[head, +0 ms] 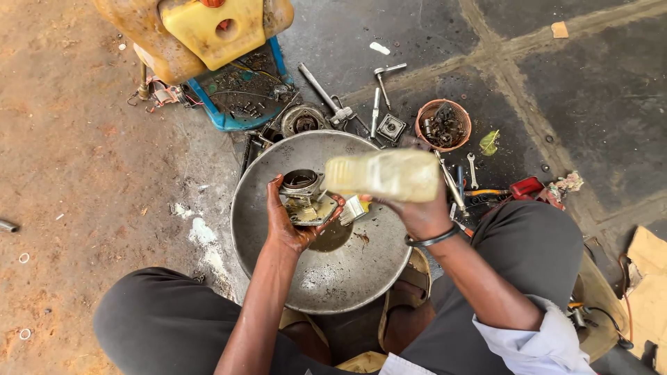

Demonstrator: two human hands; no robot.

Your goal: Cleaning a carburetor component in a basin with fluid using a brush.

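Carburetor body (303,198) cradled in the left hand (288,222), fingers curled under it, over the middle of the steel basin (278,278). Plastic bottle (383,175) gripped in the right hand (417,212), long axis lying sideways, mouth pointing left toward the carburetor body, just beside it. Spanners (379,87) and a basket of small parts (443,125) on the floor beyond.

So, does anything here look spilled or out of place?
Yes. A brownish puddle lies in the metal basin under the metal part. Wrenches lie scattered on the ground beyond.
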